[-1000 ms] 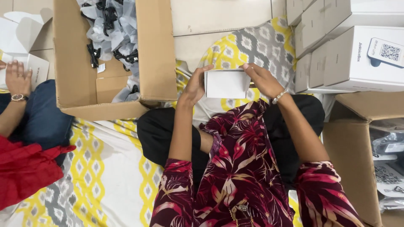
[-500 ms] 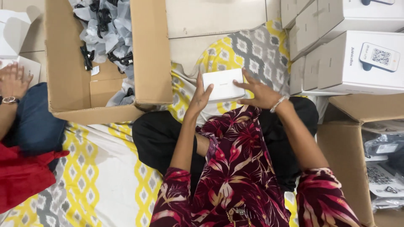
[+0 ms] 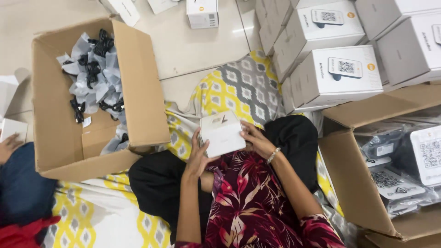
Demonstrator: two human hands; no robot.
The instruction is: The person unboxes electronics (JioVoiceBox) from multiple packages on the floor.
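Yellow, grey and white patterned floor mat [image 3: 229,92] runs from upper centre down to the lower left, under the seated person. Big open brown cardboard box [image 3: 142,92] fills the left of the frame, holding black cables in clear plastic bags [image 3: 92,73] heaped in its upper part. Second open brown cardboard box [image 3: 349,183] at lower right, packed with bagged dark devices [image 3: 390,179]. Stack of white rectangular cartons [image 3: 340,69] across the upper right, each with a small device picture on its lid; one more small white carton [image 3: 202,13] stands on the pale tiled floor [image 3: 193,46] at top centre. Person sits cross-legged at bottom centre, dark trousers, maroon floral top.

Small white cardboard box [image 3: 223,133] sits just below frame centre, over the lap, held between both hands with its top flap tilted up. Left hand [image 3: 198,158] grips the box's lower left edge, fingers pressed up its left side, thumb under the corner. Right hand [image 3: 257,140] presses on the right edge, fingers curled against it; beaded bracelet [image 3: 274,155] on that wrist. Both hands are clamped on the box.

Another person's hand [image 3: 8,146] shows at the far left edge, above a blue-clad leg [image 3: 23,183]; grip there cannot be told.
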